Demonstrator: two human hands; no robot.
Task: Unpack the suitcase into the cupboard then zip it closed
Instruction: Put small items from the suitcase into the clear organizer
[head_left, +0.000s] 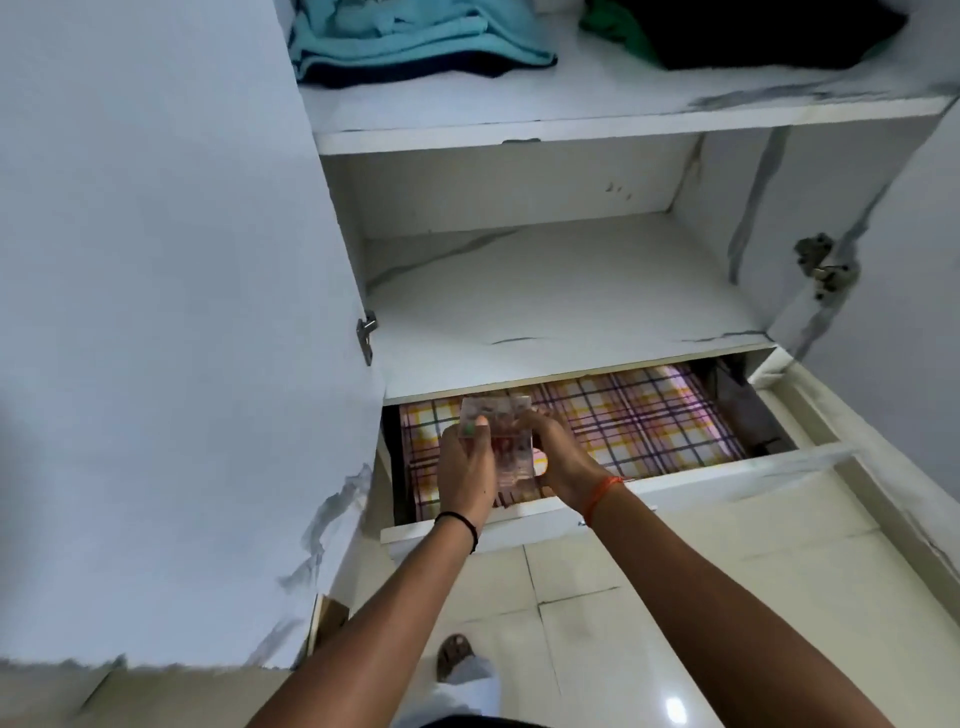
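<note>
Setting: an open cupboard (571, 280) with white marbled shelves, seen from above; its drawer (597, 496) is pulled out toward the viewer, over a tiled floor.
Task's thing: a small clear plastic box (506, 447), contents a blur of red and pale shapes that cannot be identified, held above the near left part of the drawer.
Left hand (465, 467): grips the left side of the box, thumb laid over the top face, fingers curled round the far side.
Right hand (558, 457): grips the right side, fingers clamped on the edge; an orange thread circles the wrist.
Drawer lining: a checked sheet (649, 415) in yellow, pink and purple covers the floor of the drawer; a dark object lies at its far right corner, too dim to name.
Upper shelf: folded teal cloth (410, 41) at left, dark and green clothes (727, 36) at right.
Middle shelf: only its marbled board shows.
Suitcase: not in view.
Handling, as judged: the box looks light and rigid, its smooth walls likely slippery; loose contents may shift if it tilts. A hold on two opposite side walls, kept level, suits it best.
Step in hand, as judged: setting the box down on the lining, near left of the drawer.
Risk: a brittle lid or corner could crack if dropped.
</note>
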